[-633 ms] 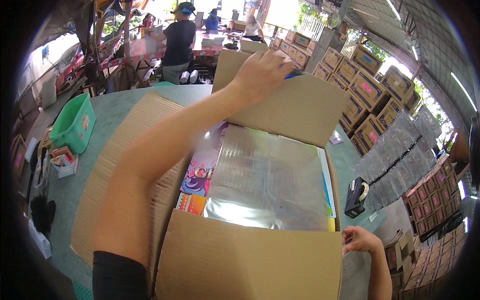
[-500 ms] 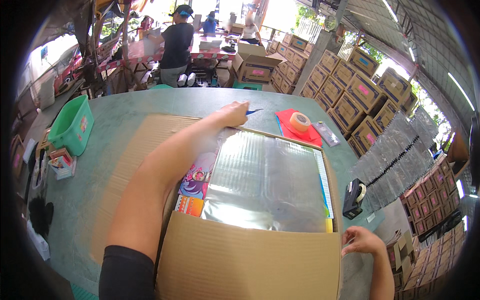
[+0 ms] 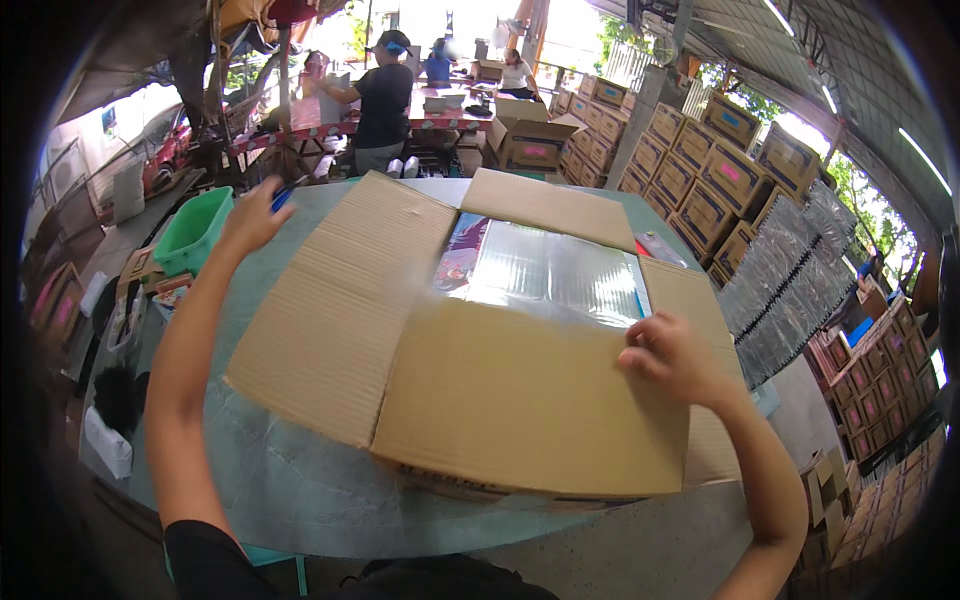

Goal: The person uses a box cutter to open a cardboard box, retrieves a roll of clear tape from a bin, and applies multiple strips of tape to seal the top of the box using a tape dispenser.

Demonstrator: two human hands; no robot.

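An open cardboard box (image 3: 530,400) stands on the green table before me, its side and far flaps spread outward. Inside lie shiny clear plastic packs (image 3: 560,270) beside a colourful printed item (image 3: 463,262). The near flap leans over part of these contents. With curled fingers, my right hand (image 3: 685,362) grips that flap by its far right corner. My left hand (image 3: 255,215) is raised beyond the left flap (image 3: 340,310), near the green bin. It is closed on a slim blue pointed tool (image 3: 283,196), whose exact kind is unclear.
A green plastic bin (image 3: 195,232) stands at the table's left edge. Just past the box, a red item (image 3: 641,248) shows partly. Stacked cartons (image 3: 705,170) and bundled clear plastic sheets (image 3: 790,280) are on the right. Several people work at a table (image 3: 430,118) behind.
My left hand has swung left with the blue tool, from beyond the box toward the bin. My right hand has risen from beside the box to the near flap. The side and far flaps now show spread.
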